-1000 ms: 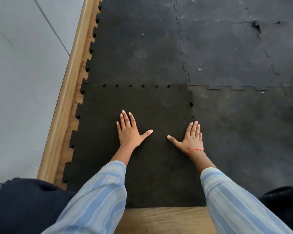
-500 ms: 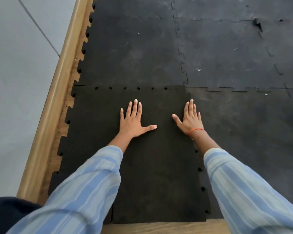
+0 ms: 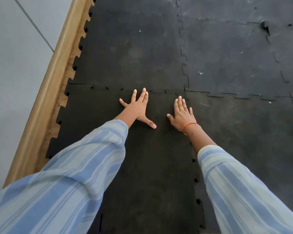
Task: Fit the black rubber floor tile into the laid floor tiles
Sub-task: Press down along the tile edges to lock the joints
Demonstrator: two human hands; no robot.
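Note:
The black rubber floor tile (image 3: 152, 162) lies flat in front of me, darker than the laid floor tiles (image 3: 227, 56) around it. Its toothed far edge meets the laid tile beyond it, with small gaps showing along that seam and along its right seam. My left hand (image 3: 139, 108) presses flat on the tile with fingers spread, fingertips at the far seam. My right hand (image 3: 182, 114), with a red thread at the wrist, presses flat near the tile's far right corner. Neither hand holds anything.
A wooden skirting strip (image 3: 46, 98) runs along the left, with a grey wall (image 3: 12, 65) beyond it. A narrow band of wood floor shows between the strip and the tiles' toothed left edges. A torn spot (image 3: 265, 28) marks a laid tile at the far right.
Both hands have slid forward across the tile, from its middle to its far edge. My view has moved forward and lower over the tile.

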